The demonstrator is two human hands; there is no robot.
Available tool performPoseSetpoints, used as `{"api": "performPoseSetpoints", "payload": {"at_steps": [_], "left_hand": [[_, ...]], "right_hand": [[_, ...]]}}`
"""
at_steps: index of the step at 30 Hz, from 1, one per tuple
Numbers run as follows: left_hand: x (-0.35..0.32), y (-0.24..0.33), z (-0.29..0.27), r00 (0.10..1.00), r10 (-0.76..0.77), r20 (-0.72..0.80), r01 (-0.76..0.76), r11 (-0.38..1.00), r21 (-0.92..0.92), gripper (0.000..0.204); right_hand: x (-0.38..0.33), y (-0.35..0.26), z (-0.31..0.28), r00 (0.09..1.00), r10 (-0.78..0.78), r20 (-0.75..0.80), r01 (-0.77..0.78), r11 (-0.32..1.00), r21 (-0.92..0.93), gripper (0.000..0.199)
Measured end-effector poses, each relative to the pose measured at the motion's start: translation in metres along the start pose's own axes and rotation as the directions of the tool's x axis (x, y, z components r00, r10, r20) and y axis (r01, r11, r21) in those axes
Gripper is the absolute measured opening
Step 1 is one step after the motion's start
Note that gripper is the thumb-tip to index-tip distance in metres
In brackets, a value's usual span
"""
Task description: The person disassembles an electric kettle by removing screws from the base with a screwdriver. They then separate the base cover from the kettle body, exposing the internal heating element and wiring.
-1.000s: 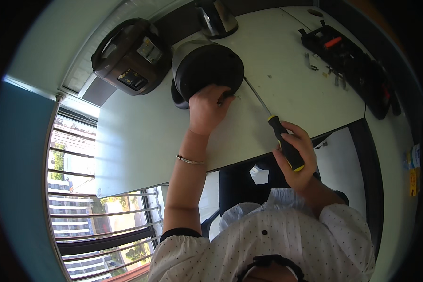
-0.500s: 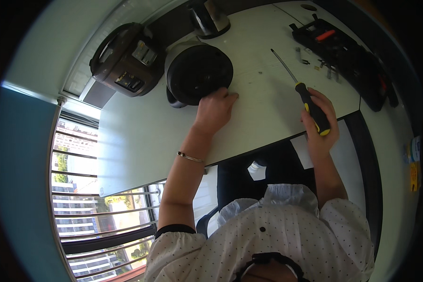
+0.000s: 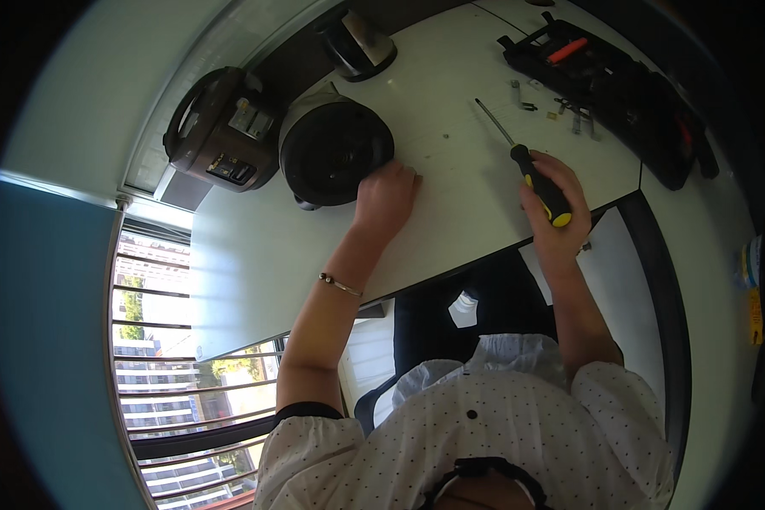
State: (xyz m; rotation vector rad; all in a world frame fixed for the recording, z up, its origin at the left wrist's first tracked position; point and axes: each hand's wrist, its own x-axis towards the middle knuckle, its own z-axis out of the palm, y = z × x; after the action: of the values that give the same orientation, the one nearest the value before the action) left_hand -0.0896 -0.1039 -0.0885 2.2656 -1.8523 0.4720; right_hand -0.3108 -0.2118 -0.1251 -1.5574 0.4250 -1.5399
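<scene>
Right hand (image 3: pixel 554 208) grips a yellow-black screwdriver (image 3: pixel 531 174). Left hand (image 3: pixel 386 197) rests loosely curled against the round black pot (image 3: pixel 331 149). Upper right, an open tool case (image 3: pixel 620 85) holds tools

Matt white table (image 3: pixel 450 178); glossy plastic-handled, metal-shafted screwdriver (image 3: pixel 531 174).

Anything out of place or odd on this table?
Yes: the round black appliance by the left hand lies tipped, underside facing the camera. Small loose metal bits lie scattered beside the open tool case. The right hand grips a screwdriver.
</scene>
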Motion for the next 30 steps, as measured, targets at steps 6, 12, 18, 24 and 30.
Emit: {"api": "performPoseSetpoints", "payload": {"at_steps": [6, 12, 18, 24, 30], "left_hand": [[0.045, 0.021, 0.015, 0.998, -0.063, 0.021, 0.064, 0.996, -0.069, 0.015], [0.069, 0.025, 0.024, 0.995, -0.099, -0.021, 0.095, 0.983, -0.155, 0.016], [0.068, 0.022, 0.02, 0.987, -0.162, -0.025, 0.145, 0.934, -0.325, 0.017], [0.051, 0.019, 0.008, 0.982, -0.19, 0.01, 0.182, 0.921, -0.345, 0.019], [0.041, 0.021, 0.009, 0.968, -0.253, 0.01, 0.243, 0.917, -0.317, 0.023]], "right_hand": [[0.004, 0.001, -0.001, 0.994, -0.106, 0.01, 0.106, 0.99, -0.098, 0.031], [0.005, 0.0, 0.0, 0.99, -0.14, 0.02, 0.142, 0.981, -0.13, 0.031], [0.004, 0.002, 0.001, 0.991, -0.13, 0.015, 0.131, 0.984, -0.122, 0.03], [0.002, 0.002, 0.002, 0.994, -0.109, 0.015, 0.11, 0.987, -0.115, 0.03], [0.003, 0.001, 0.003, 0.992, -0.121, 0.028, 0.124, 0.983, -0.135, 0.031]]}}
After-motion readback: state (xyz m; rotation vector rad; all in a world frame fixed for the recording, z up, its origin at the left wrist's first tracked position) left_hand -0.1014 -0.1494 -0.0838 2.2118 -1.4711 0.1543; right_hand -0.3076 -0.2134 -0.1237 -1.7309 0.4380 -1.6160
